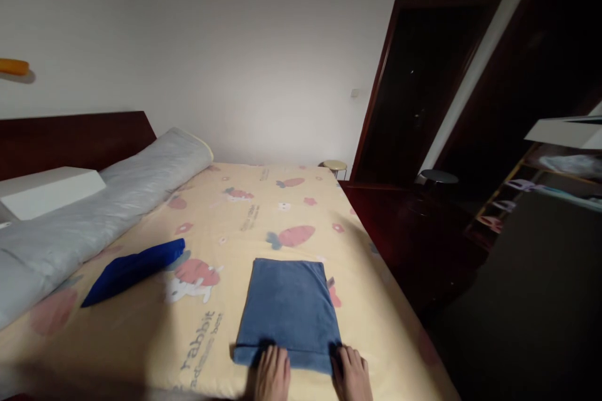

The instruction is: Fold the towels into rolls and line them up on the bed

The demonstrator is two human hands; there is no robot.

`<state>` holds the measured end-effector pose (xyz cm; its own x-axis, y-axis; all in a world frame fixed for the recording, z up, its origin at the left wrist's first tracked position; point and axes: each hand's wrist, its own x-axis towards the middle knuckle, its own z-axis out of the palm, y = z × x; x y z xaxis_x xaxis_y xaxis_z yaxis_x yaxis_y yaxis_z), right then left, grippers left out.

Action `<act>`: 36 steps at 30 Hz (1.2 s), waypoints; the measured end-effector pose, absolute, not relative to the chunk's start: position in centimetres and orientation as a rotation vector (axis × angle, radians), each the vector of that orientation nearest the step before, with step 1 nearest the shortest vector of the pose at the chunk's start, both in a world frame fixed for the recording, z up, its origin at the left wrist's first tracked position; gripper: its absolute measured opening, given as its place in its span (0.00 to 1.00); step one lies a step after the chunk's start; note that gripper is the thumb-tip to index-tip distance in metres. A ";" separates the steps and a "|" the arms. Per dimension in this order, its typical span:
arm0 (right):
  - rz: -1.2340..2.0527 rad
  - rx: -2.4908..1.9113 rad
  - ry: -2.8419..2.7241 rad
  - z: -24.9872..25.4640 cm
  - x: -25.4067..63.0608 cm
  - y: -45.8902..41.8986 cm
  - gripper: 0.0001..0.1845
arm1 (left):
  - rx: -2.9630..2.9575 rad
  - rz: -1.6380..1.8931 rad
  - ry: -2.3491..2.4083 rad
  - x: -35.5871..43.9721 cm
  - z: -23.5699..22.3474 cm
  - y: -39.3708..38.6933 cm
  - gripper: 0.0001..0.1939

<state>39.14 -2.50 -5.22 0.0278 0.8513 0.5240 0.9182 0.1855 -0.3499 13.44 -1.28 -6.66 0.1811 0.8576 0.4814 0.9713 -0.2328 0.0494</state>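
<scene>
Seemingly a bedroom (dimly lit); bed [263, 200], dark headboard [70, 138], door [423, 88].

Dim room, soft wall glow, dark corners, stretched edges

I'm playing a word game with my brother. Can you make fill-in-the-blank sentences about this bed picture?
1. The left hand and right hand touch the grayish-blue cloth at its ____ edge, not its far one.
2. The biggest word printed on the bedsheet is "____".
3. The bright blue item lies to the ____ of that cloth.
4. The long padded bedding is coloured ____.

Missing words: near; rabbit; left; gray.
</scene>
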 end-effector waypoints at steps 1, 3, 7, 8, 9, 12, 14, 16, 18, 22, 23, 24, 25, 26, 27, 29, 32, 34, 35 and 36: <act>-0.124 -1.665 -1.803 -5.3 39.3 -2.5 0.05 | -2.244 -0.621 -1.694 14.1 -7.4 -1.5 0.16; -0.108 -1.701 -1.745 -4.8 39.8 -2.5 0.08 | -2.313 -0.584 -1.683 14.8 -8.3 -1.6 0.14; -0.116 -1.757 -1.680 -2.2 38.2 -2.3 0.12 | -2.413 -0.446 -1.775 14.5 -7.7 -1.4 0.16; -0.106 -1.732 -1.709 -1.7 36.8 -2.3 0.11 | -2.440 -0.410 -1.802 14.3 -7.4 -1.4 0.17; -0.082 -1.691 -1.754 -1.5 35.1 -2.2 0.10 | -2.469 -0.365 -1.835 14.3 -7.1 -1.3 0.18; 0.003 -1.546 -1.888 -2.1 29.3 -1.6 0.09 | -2.560 -0.203 -1.912 14.3 -6.6 -1.1 0.22; -0.013 -1.496 -1.920 -3.4 26.8 -1.2 0.09 | -2.607 -0.150 -1.898 14.0 -6.4 -0.8 0.23; -0.069 -1.498 -1.907 -4.5 26.8 -0.9 0.09 | -2.604 -0.185 -1.852 12.9 -6.2 -0.4 0.22; -0.125 -1.525 -1.871 -5.0 29.0 -1.1 0.08 | -2.539 -0.264 -1.817 10.9 -5.8 -0.1 0.19; -0.111 -1.581 -1.842 -3.9 35.9 -2.5 0.05 | -2.383 -0.323 -1.772 6.2 -3.5 -0.1 0.17; -0.067 -1.584 -1.864 -3.4 37.2 -2.9 0.05 | -2.382 -0.308 -1.761 5.3 -2.7 -0.2 0.17; -0.013 -1.582 -1.894 -2.9 38.2 -3.2 0.05 | -2.394 -0.285 -1.752 4.7 -2.0 -0.3 0.16; 0.044 -1.582 -1.923 -2.5 38.8 -3.5 0.06 | -2.412 -0.258 -1.746 4.2 -1.3 -0.4 0.16; 0.098 -1.583 -1.949 -2.0 39.3 -3.7 0.06 | -2.432 -0.228 -1.741 3.8 -0.7 -0.5 0.16; 0.144 -1.581 -1.978 -1.6 39.6 -3.9 0.07 | -2.452 -0.200 -1.733 3.5 -0.3 -0.6 0.16; 0.214 -1.553 -2.068 -1.0 40.1 -4.1 0.10 | -2.508 -0.169 -1.677 2.8 0.2 -0.7 0.15; 0.249 -1.462 -2.240 -0.4 41.2 -4.3 0.17 | -2.645 -0.168 -1.504 1.2 0.3 -0.7 0.15; 0.218 -1.444 -2.292 -0.2 41.7 -4.3 0.17 | -2.695 -0.134 -1.477 0.2 0.3 -0.6 0.19; 0.181 -1.450 -2.296 -0.2 41.9 -4.3 0.16 | -2.704 -0.099 -1.505 0.0 0.4 -0.5 0.19; 0.131 -1.459 -2.293 -0.2 42.0 -4.2 0.15 | -2.708 -0.060 -1.542 -0.1 0.6 -0.3 0.19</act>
<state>41.96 -4.20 -0.23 -0.3628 0.8838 0.2954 0.8446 0.4458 -0.2966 -0.13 -0.32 0.61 0.5099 0.8590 0.0454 0.8600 -0.5103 -0.0021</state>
